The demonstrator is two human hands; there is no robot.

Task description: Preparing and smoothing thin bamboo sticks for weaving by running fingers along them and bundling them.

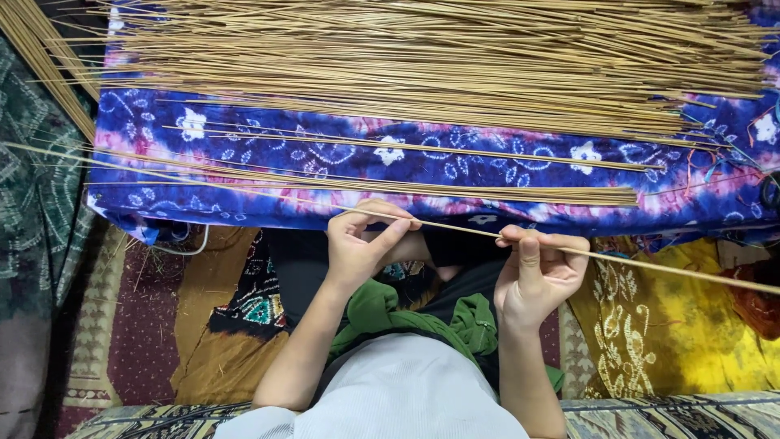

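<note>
Left hand point(361, 244) pinches a long thin tan reed stick point(455, 227), fingers closed on it. Right hand point(538, 272) grips the same stick, fingers curled round. Stick runs left-right, right end lower, just in front of the blue-purple floral cloth point(422, 162) carrying a loose stick pile point(422, 57).

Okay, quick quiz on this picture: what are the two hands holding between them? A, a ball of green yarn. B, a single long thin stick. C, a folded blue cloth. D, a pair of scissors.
B: the left hand and the right hand both pinch one long thin stick, which runs across in front of the blue patterned cloth where many more sticks lie.
</note>
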